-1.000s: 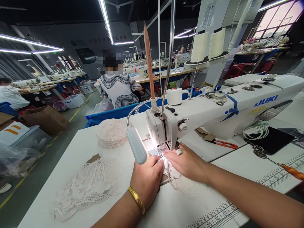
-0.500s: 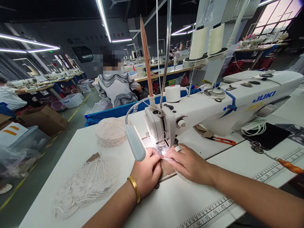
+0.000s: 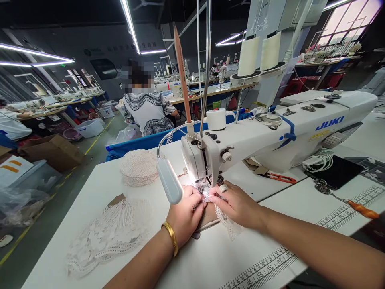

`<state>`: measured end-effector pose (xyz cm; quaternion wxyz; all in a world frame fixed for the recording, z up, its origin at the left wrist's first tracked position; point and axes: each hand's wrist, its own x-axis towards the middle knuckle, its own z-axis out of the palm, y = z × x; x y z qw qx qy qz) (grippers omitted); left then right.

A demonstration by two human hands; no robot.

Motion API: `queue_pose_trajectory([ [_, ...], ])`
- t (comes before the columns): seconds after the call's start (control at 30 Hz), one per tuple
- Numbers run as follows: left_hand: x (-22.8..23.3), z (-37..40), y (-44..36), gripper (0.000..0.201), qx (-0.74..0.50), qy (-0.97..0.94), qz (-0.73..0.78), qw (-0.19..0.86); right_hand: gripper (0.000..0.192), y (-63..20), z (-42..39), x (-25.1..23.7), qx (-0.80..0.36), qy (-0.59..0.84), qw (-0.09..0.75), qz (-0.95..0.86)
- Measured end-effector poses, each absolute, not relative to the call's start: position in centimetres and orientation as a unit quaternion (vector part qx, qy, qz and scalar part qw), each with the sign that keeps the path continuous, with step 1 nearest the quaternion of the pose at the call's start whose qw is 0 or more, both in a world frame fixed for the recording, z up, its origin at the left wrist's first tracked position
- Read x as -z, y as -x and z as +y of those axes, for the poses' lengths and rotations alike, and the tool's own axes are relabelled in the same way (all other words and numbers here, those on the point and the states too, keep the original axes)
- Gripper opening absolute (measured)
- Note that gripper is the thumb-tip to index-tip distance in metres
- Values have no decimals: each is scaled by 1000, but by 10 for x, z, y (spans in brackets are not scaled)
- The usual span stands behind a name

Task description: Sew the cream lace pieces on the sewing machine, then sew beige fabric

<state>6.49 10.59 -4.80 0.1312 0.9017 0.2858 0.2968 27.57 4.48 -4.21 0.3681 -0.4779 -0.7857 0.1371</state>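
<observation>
Right under the needle area of a white sewing machine point(image 3: 255, 138), both hands pinch a strip of white lace trim point(image 3: 223, 220). My left hand point(image 3: 187, 212), a gold bangle at its wrist, is closed on the lace just left of the presser foot. From the right, my right hand point(image 3: 237, 204) grips the same strip between thumb and fingers, and a length of it hangs below toward the table's front. The lamp lights the spot, and the fingers partly hide the foot and the lace there.
Left on the white table point(image 3: 102, 176) lie a loose lace heap point(image 3: 111, 237) and a round lace bundle point(image 3: 140, 166). A grey lamp point(image 3: 170, 180) hangs close to my left hand. Orange snips point(image 3: 281, 178), a black tablet-like slab point(image 3: 339, 170) and an orange-handled tool point(image 3: 362, 208) lie right. A person point(image 3: 148, 108) sits ahead.
My right hand has lifted and turned slightly, so more of the lace strip shows hanging beneath it. My left hand stays by the presser foot. The view has shifted slightly.
</observation>
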Motion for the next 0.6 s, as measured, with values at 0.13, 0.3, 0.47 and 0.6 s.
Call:
queue_pose_trajectory([
  [0.13,44,98,-59,20,-302,-920,229,95,36,-284,41,45,-83,419,282,-859],
  [0.3,35,80,-52,25,-300,-932,188,80,34,-292,32,42,-67,382,248,-888],
  [0.47,33,77,-54,24,-299,-933,184,75,33,-292,34,42,-55,396,221,-889],
  [0.6,34,83,-54,25,-292,-935,190,60,26,-291,37,43,-52,411,206,-886],
])
